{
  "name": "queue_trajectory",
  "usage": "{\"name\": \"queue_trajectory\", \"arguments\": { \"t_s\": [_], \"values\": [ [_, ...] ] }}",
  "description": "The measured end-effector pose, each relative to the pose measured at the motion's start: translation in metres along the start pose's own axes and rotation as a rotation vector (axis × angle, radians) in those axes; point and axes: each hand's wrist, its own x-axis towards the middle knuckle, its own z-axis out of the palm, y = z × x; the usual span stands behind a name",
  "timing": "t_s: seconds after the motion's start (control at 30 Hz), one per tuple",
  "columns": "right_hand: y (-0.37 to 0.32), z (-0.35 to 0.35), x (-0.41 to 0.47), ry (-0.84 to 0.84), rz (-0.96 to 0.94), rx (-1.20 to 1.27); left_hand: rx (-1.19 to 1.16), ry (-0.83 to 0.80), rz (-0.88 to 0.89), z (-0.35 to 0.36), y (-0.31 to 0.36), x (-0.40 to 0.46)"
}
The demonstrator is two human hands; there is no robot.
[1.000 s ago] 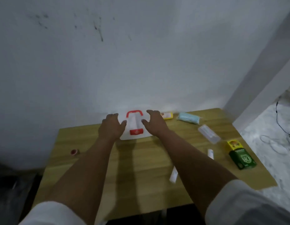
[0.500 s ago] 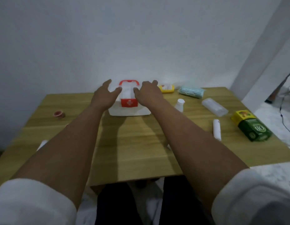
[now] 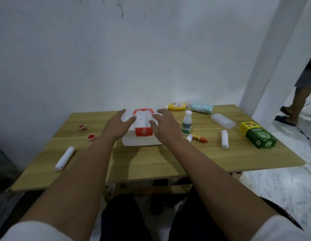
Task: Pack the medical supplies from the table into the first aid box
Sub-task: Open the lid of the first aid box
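Observation:
A white first aid box point(image 3: 141, 140) with a red handle and a red clasp stands closed at the back middle of the wooden table point(image 3: 151, 162). My left hand point(image 3: 119, 126) rests on its left top, fingers spread. My right hand point(image 3: 164, 126) lies on its right top, fingers also apart. Around the box lie supplies: a white bottle point(image 3: 187, 123), a yellow bottle point(image 3: 176, 106), a teal mask pack point(image 3: 201, 108), a clear case point(image 3: 222, 120), a green and yellow carton point(image 3: 257, 134), two white gauze rolls point(image 3: 224, 139) point(image 3: 65, 158), a red and yellow tube point(image 3: 200, 137), two red tape rolls point(image 3: 82, 127) point(image 3: 91, 137).
A white wall stands right behind the table. On the right is a white pillar, and another person's legs point(image 3: 297, 100) stand on the pale floor beyond it. A cable lies on that floor. My dark-trousered knees are under the table's front edge.
The view has shifted, so more of the table shows. Both hands stay on the box top; their fingers have spread wider.

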Motion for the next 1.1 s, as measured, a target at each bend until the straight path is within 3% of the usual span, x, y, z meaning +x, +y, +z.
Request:
{"name": "queue_trajectory", "arguments": {
  "t_s": [0.1,0.33,0.53,0.77,0.87,1.1],
  "values": [
    [0.005,0.005,-0.012,0.067,-0.08,0.021,-0.017,0.02,0.016,0.003,0.001,-0.007],
    [0.008,0.01,-0.011,-0.037,-0.119,-0.159,-0.067,0.051,-0.006,0.006,0.002,-0.009],
    [0.01,0.02,-0.001,0.026,-0.157,-0.238,-0.109,0.084,-0.014,0.014,0.004,-0.01],
    [0.035,0.016,0.01,0.206,-0.361,0.025,-0.104,-0.056,0.084,0.005,-0.012,-0.008],
    [0.039,0.018,0.014,0.175,-0.394,0.111,-0.068,-0.088,0.123,0.004,-0.019,-0.005],
    [0.029,0.013,0.016,0.171,-0.358,0.25,-0.155,0.001,0.136,0.008,-0.021,-0.009]
  ]
}}
